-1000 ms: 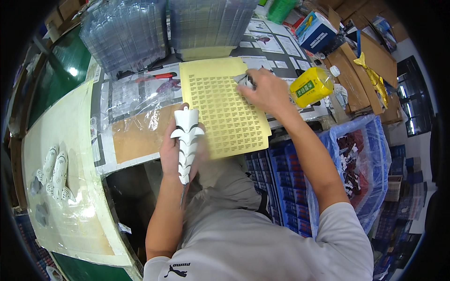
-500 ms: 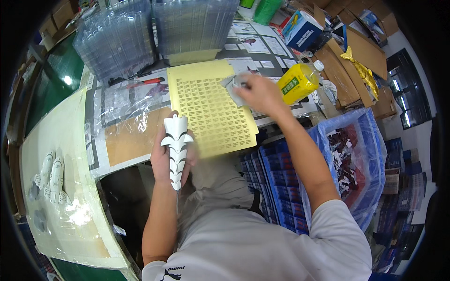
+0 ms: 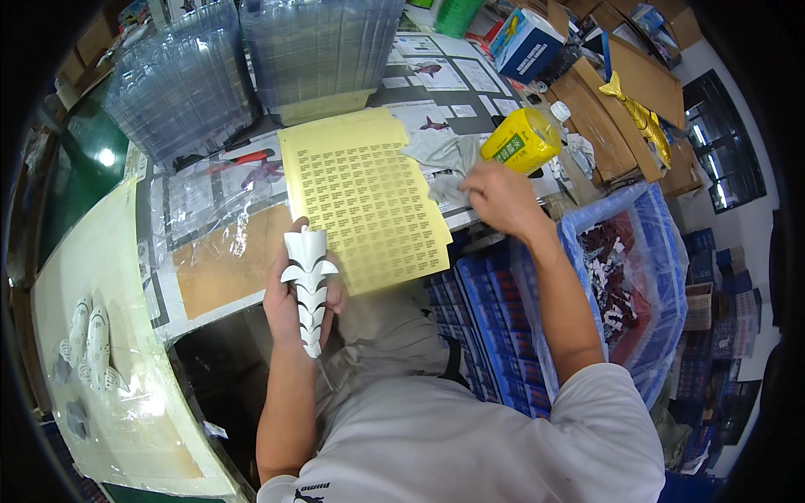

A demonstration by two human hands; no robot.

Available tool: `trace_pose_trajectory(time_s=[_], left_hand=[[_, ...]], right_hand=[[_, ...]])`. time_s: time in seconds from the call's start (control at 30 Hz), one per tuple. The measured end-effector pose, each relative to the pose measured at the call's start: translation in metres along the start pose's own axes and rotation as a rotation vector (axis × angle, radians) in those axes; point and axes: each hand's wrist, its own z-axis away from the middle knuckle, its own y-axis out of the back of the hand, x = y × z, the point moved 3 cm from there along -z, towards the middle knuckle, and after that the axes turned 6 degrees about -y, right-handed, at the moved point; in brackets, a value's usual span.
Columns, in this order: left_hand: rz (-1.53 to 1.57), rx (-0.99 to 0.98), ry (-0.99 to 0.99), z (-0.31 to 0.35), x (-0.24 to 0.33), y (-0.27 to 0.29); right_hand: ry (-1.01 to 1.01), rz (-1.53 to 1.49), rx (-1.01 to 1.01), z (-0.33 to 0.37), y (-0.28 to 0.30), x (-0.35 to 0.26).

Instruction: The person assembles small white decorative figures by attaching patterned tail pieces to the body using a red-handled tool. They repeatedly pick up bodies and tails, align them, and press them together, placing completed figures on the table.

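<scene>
My left hand (image 3: pixel 281 289) is wrapped round a white segmented toy fish body (image 3: pixel 310 281), which has overlapping scale-like sections and small side fins. It is held upright, its narrow end toward me, at the near edge of the table. My right hand (image 3: pixel 505 201) is closed at the near right edge of a crumpled grey cloth (image 3: pixel 444 155), with its fingertips on the fabric. The cloth lies on the table beside a yellow sheet of small printed labels (image 3: pixel 360 193). Just beyond my right hand is a yellow bottle (image 3: pixel 521 142) with a white cap, tilted in view.
Stacks of clear plastic trays (image 3: pixel 323 50) stand at the back left. White toy fish parts (image 3: pixel 97 344) lie on the pale side table. A blue-lined bin (image 3: pixel 608 277) of scraps and blue crates (image 3: pixel 495 318) are at lower right. A golden fish (image 3: pixel 639 121) rests by cardboard boxes.
My right hand has moved right and toward me, away from the label sheet. The cloth, bunched in that hand before, now lies spread on the table. My left hand still holds the toy fish body.
</scene>
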Motion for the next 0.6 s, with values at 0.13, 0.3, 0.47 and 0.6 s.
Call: trace_pose_trajectory(time_s=[0.13,0.3,0.47,0.6], left_hand=[[-0.015,-0.017,-0.003,-0.003,0.000,0.001],[0.006,-0.058,0.028,-0.006,0.001,0.000],[0.030,-0.040,0.024,-0.010,0.008,0.000],[-0.023,-0.122,0.003,-0.013,0.011,-0.008]], right_hand=[[-0.129,-0.029,-0.112,-0.004,0.005,-0.006],[-0.047,-0.031,0.247,-0.062,-0.009,-0.010],[-0.139,0.060,0.066,-0.106,-0.040,-0.013],[-0.076,-0.704,0.366,-0.096,-0.004,-0.046]])
